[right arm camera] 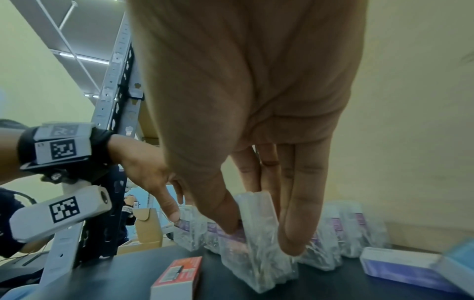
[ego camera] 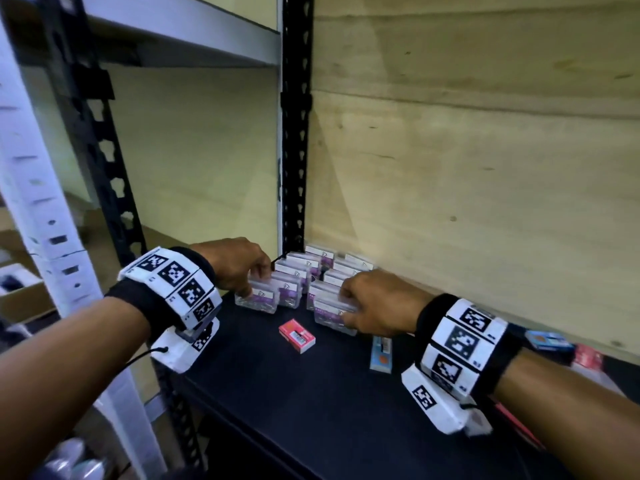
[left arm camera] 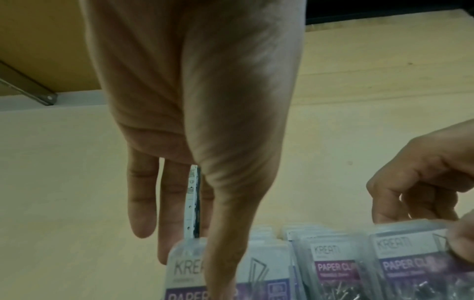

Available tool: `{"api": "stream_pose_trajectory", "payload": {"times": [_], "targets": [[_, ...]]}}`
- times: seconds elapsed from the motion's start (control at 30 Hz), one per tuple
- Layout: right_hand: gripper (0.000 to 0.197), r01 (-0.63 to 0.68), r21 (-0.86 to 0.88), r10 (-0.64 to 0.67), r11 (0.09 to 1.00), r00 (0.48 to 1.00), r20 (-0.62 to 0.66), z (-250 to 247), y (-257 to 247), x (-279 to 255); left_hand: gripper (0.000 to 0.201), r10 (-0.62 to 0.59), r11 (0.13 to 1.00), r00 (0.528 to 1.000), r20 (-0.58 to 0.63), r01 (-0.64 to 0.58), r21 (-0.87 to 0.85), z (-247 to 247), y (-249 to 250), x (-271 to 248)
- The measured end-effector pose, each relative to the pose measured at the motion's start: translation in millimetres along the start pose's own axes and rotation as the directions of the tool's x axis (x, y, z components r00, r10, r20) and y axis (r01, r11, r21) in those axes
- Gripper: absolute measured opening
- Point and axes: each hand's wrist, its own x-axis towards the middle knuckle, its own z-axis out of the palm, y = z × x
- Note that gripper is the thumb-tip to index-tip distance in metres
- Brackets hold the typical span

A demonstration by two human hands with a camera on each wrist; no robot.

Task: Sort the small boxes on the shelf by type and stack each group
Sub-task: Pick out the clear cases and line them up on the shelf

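Observation:
Clear plastic paper clip boxes (ego camera: 311, 271) with purple labels stand in two rows in the back left corner of the black shelf (ego camera: 277, 393). My left hand (ego camera: 254, 280) pinches the front box of the left row (ego camera: 259, 301), thumb on its face and fingers behind it. My right hand (ego camera: 346, 310) grips the front box of the right row (ego camera: 329, 318) between thumb and fingers; that box (right arm camera: 259, 263) still touches the shelf. A small red box (ego camera: 297, 336) lies loose in front of the rows. A light blue box (ego camera: 381, 356) lies below my right hand.
More blue (ego camera: 549, 339) and red (ego camera: 588, 356) boxes lie blurred at the shelf's right end, behind my right wrist. A black slotted upright (ego camera: 294, 150) stands just behind the rows, with a plywood wall (ego camera: 467, 168) to its right. Cardboard boxes (ego camera: 20, 299) sit beyond the shelf's left side.

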Motion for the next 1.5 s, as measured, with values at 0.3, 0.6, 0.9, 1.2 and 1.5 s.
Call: {"api": "stream_pose_trajectory", "payload": {"times": [0.3,0.6,0.9,1.2,1.5], "targets": [[0.035,-0.008,0.058,0.007,0.998,1.000,0.015,4,-13,13,0.035,0.008,1.000,1.000,0.022,-0.007,-0.030,6,-7,5],[0.040,0.026,-0.001,-0.025,1.000,0.996,-0.086,4,-13,9,0.039,-0.019,1.000,0.999,-0.042,0.018,-0.025,7,-3,-5],[0.037,-0.105,-0.041,0.108,0.994,0.990,0.087,-10,23,-20,0.022,0.171,0.984,0.985,-0.014,-0.172,-0.041,2,38,-27],[0.057,-0.093,-0.187,0.155,0.978,0.923,0.353,7,32,-33,0.050,0.282,0.949,0.958,0.046,-0.286,0.135,24,68,-26],[0.054,-0.088,-0.119,0.116,0.989,0.959,0.260,6,39,-49,0.043,0.299,0.923,0.950,0.091,-0.312,0.227,28,88,-28]]}}
